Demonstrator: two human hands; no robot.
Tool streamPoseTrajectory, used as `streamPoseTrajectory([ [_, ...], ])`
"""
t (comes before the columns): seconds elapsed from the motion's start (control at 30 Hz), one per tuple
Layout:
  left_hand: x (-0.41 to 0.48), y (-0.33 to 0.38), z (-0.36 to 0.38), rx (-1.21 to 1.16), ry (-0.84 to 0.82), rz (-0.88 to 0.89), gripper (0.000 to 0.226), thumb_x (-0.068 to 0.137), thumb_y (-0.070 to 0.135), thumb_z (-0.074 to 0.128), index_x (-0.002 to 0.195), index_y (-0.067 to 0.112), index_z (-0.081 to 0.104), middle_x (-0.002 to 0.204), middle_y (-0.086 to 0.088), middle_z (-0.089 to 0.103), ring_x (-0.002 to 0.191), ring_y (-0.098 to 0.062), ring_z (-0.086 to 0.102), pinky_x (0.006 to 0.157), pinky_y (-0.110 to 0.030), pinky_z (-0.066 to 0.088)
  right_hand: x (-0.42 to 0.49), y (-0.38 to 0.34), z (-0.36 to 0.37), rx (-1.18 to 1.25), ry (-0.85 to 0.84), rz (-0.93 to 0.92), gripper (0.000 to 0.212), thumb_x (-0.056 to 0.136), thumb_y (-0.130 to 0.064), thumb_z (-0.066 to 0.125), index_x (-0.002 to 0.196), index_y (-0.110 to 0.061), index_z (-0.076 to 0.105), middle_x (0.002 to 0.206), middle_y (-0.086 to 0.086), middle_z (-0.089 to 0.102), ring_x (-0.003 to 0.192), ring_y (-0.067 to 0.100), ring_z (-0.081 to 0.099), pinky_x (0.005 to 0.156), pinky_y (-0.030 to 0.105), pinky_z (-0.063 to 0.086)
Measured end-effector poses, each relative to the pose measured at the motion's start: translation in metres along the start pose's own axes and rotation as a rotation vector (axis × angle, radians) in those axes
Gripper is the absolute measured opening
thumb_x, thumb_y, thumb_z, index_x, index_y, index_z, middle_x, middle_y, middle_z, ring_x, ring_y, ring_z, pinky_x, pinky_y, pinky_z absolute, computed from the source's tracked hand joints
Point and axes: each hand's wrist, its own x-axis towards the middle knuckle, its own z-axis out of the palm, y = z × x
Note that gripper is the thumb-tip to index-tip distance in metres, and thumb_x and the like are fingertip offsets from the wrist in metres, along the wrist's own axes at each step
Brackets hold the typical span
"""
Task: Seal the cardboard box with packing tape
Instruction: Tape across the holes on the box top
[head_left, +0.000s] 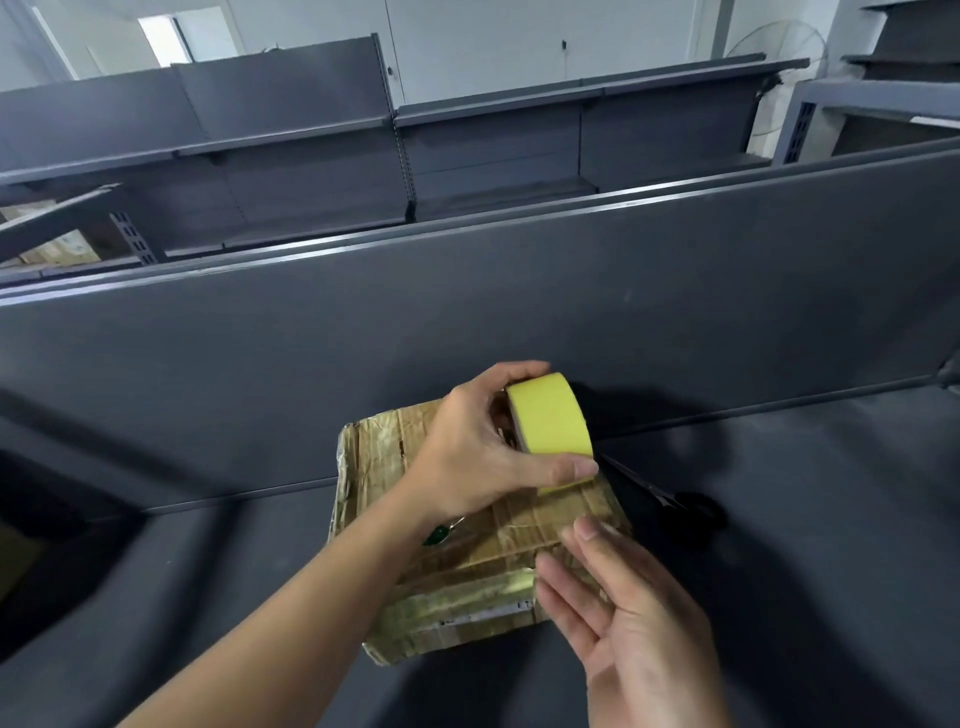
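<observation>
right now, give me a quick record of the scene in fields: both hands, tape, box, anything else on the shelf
left hand: grips the yellow tape roll above the box top
right hand: fingers straight, laid on the box's near right corner
cardboard box: worn, flaps shut, old tape on it, sits on the dark shelf
tape end: a short yellow strip reaches the box top under the roll
scissors: dark, lying on the shelf just right of the box
</observation>
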Motion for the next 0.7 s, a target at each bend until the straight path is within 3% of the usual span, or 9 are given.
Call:
streamPoseTrajectory([
  [0.17,-0.01,-0.005,-0.001,0.087,-0.046,0.073,0.091,0.056,0.034,0.1,0.136,0.018,0.061,0.123,0.004,0.07,0.115,-0.01,0.068,0.101,-0.038,0.055,-0.007,0.01,-0.005,0.05,-0.008,0.087,0.02,0.069,-0.016,0.077,0.087,-0.009,0.073,0.075,0.004,0.078,0.05,0.02,0.071,0.04,0.029,0.055],
  [0.27,-0.013,-0.008,0.002,0.121,-0.071,0.137,0.087,0.06,0.026,0.101,0.137,0.017,0.06,0.127,0.003,0.066,0.121,-0.017,0.064,0.101,-0.043,0.054,-0.005,0.016,-0.008,0.036,0.0,0.091,0.008,0.08,-0.014,0.074,0.085,-0.009,0.073,0.071,0.002,0.078,0.042,0.016,0.066,0.034,0.026,0.05],
  [0.43,-0.011,-0.013,0.009,0.123,-0.068,0.236,0.087,0.063,0.029,0.099,0.138,0.015,0.058,0.129,-0.002,0.062,0.124,-0.024,0.06,0.1,-0.053,0.052,0.006,0.023,-0.01,0.047,0.033,0.047,0.005,0.085,-0.011,0.072,0.086,-0.006,0.07,0.069,0.004,0.077,0.036,0.015,0.059,0.033,0.025,0.048],
  [0.7,-0.007,-0.02,0.011,0.121,-0.046,0.27,0.086,0.066,0.034,0.094,0.139,0.013,0.055,0.13,-0.002,0.059,0.122,-0.025,0.06,0.099,-0.056,0.05,0.035,0.037,-0.014,-0.083,0.043,-0.134,0.011,0.091,-0.01,0.068,0.093,0.0,0.066,0.066,0.007,0.074,0.043,0.02,0.063,0.038,0.03,0.051],
])
